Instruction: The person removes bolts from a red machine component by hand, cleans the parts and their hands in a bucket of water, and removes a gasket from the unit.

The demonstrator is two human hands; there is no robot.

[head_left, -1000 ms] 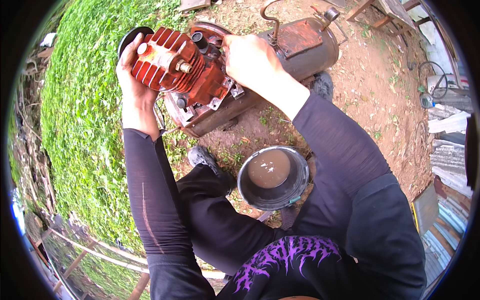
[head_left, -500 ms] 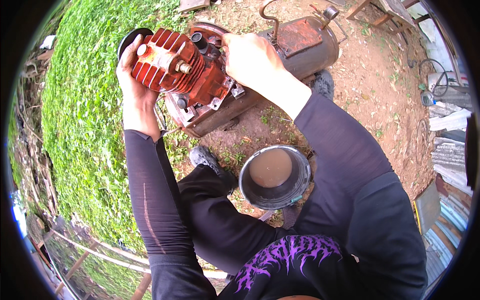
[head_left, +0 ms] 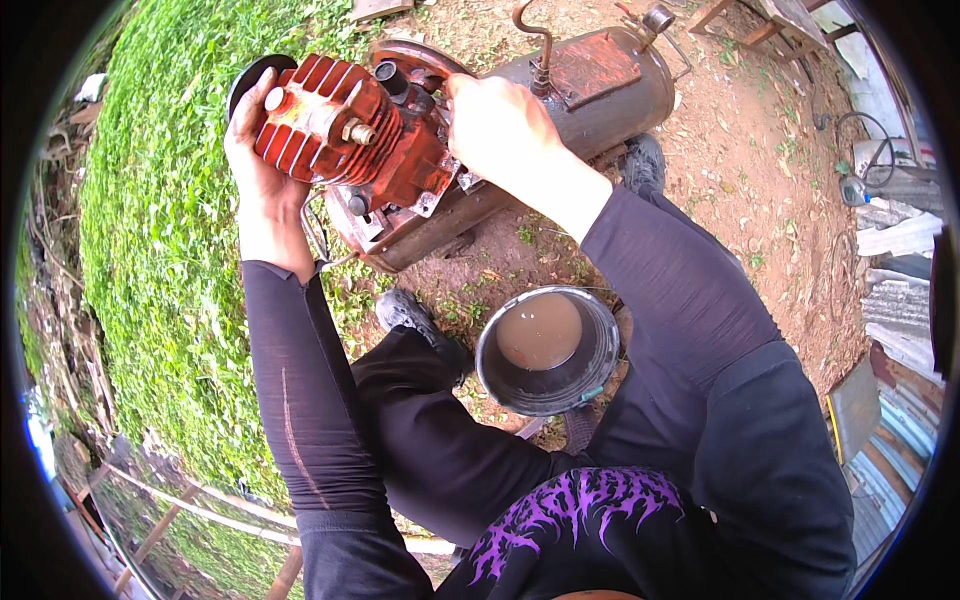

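Observation:
A red finned compressor pump [head_left: 325, 125] rests tilted over the near-left end of a rusty air tank [head_left: 510, 75]. My left hand [head_left: 262, 180] is wrapped round the outer end of its cylinder head, thumb over the top and the other fingers largely hidden beneath. Next to that thumb sits a round black part [head_left: 245, 84]. On the opposite side my right hand [head_left: 510, 125] is closed at the pump's body, near a reddish wheel [head_left: 415, 55]; its fingertips are mostly out of sight. A brass fitting [head_left: 358, 132] sticks out of the head.
Between my legs stands a black bucket [head_left: 597, 372] with murky brown water [head_left: 540, 330]. A bent pipe [head_left: 540, 45] and a gauge [head_left: 660, 17] rise from the tank. Grass [head_left: 170, 250] lies to the left, bare soil [head_left: 770, 200] and corrugated sheets [head_left: 895, 310] to the right.
The pump's head end and my left hand have shifted slightly left. My right hand keeps its place at the pump's other side, and the view has moved a little.

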